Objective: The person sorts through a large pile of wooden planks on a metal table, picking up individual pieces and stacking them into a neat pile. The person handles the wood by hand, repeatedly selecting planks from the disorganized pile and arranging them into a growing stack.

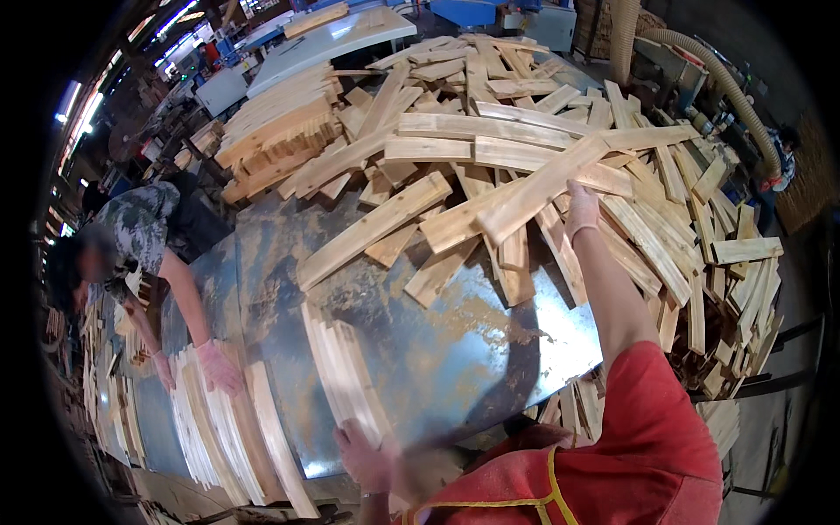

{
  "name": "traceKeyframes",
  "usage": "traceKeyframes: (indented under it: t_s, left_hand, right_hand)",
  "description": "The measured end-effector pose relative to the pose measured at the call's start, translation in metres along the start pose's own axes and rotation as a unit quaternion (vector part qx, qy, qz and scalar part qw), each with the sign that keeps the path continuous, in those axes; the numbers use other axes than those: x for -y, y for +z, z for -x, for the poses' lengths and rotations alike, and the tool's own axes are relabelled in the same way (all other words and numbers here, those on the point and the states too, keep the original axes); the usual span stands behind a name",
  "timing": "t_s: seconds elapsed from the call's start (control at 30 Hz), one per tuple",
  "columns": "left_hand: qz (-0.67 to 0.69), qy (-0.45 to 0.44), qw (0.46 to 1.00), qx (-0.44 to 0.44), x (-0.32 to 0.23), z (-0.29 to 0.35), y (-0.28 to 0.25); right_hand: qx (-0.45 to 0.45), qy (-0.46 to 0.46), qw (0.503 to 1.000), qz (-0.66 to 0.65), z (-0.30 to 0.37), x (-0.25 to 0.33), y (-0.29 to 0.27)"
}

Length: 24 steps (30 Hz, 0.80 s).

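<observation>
At the pile's near right, my right hand (582, 207), its arm stretched far out, is closed on the end of a pale wooden board (544, 190). That board slants down to the left over other loose boards. My left hand (366, 459), in a thin pinkish glove, is closed around the near end of a small row of wooden slats (346, 372). These slats stand side by side at the table's front edge. Part of the left thumb and wrist is blurred.
A large heap of loose boards (477, 131) covers the far side of the metal table (271, 280). Neat stacked boards (280, 131) stand at the back left. On the left, a co-worker's gloved hands (219, 367) rest on another row of slats (232, 429). Sawdust lies scattered about.
</observation>
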<state>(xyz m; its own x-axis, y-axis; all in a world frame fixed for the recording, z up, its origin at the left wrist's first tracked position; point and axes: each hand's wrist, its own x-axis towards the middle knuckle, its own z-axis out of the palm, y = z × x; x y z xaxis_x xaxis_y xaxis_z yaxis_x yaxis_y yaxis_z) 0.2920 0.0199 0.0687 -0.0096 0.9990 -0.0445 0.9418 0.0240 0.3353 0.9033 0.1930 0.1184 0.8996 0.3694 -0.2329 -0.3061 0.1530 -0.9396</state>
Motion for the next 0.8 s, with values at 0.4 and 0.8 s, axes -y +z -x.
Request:
traceKeyframes:
  t_s: [0.4,0.8]
  left_hand:
    - [-0.073,0.005,0.997,-0.001,0.043,-0.001,0.036]
    - [-0.043,-0.138,0.989,-0.003,-0.004,0.010,0.032]
  right_hand:
    - [0.396,0.067,0.889,0.217,0.212,-0.112,-0.020]
    - [0.566,-0.454,0.579,0.372,0.200,-0.056,0.088]
